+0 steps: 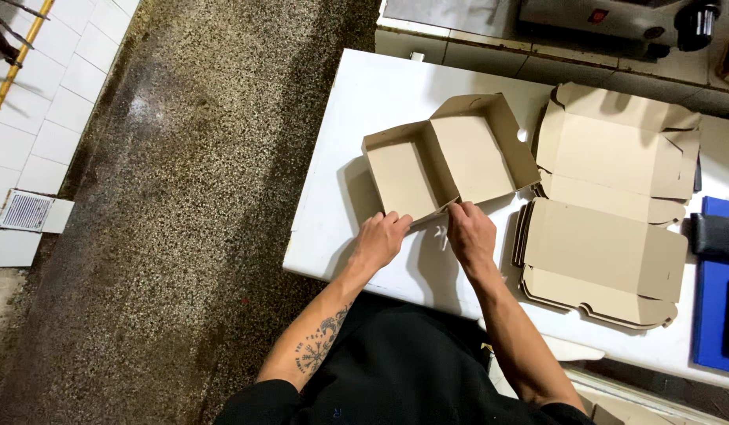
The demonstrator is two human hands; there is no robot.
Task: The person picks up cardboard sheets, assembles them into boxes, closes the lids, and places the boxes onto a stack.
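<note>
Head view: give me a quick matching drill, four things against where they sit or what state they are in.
Things:
1. box
2. flat stack
3. floor drain
4. left hand

Places or states:
A. white grate set in the floor tiles, far from the table
B. unfolded brown blanks piled on the table, beside the right hand
C. half folded, walls raised, lid open
D. fingers on the near edge of the box

Pairs: 1-C, 2-B, 3-A, 4-D
</note>
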